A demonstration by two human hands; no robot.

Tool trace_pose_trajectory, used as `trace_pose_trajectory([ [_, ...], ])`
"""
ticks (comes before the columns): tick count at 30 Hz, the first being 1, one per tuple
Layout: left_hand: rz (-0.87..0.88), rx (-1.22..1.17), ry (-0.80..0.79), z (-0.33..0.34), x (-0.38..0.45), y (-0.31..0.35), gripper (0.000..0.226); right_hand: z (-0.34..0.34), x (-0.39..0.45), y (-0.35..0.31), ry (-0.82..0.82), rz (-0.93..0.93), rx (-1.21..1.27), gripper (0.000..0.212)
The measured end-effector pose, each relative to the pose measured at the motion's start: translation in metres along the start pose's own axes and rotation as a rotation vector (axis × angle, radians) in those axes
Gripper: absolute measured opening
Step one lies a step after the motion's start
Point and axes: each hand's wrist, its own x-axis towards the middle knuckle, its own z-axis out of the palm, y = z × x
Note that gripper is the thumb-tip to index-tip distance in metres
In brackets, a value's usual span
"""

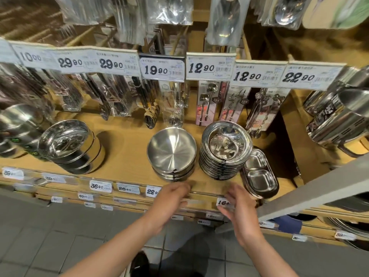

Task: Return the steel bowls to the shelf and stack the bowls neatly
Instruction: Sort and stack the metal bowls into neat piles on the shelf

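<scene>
Hands [173,193] [238,202] hover empty before stacked bowls [171,154].

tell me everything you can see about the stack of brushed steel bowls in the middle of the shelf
The stack of shallow round brushed-steel bowls sits upright on the light wooden shelf, near its front edge. Several bowls are nested, their rims showing as bands; the count is unclear. The top bowl is empty, with a matte, radially brushed inside. A taller stack of shiny rimmed steel plates stands close on its right. Neither hand touches it; the left hand hovers just in front.

Two bare forearms, no sleeves, left grip [171,196], right grip [239,204]
</scene>
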Motion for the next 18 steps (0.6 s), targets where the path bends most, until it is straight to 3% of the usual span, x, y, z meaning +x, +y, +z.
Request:
trace_pose_trajectory([
  [8, 0.092, -0.134, 0.35, -0.083, 0.02, 0.015, 0.021, 0.086, 0.009, 0.001, -0.23, -0.007, -0.108, 0.037],
  [11, 0.113, -0.157, 0.315, -0.092, 0.042, 0.017, 0.032, 0.106, 0.029, 0.01, -0.171, -0.049, -0.19, 0.047],
  [15, 0.149, -0.173, 0.197, -0.096, 0.071, 0.022, 0.052, 0.127, 0.037, 0.019, -0.11, -0.094, -0.081, 0.042],
  [18, 0.215, -0.264, 0.053, -0.104, 0.086, 0.023, 0.038, 0.142, 0.042, 0.023, -0.058, -0.114, -0.064, 0.04],
])
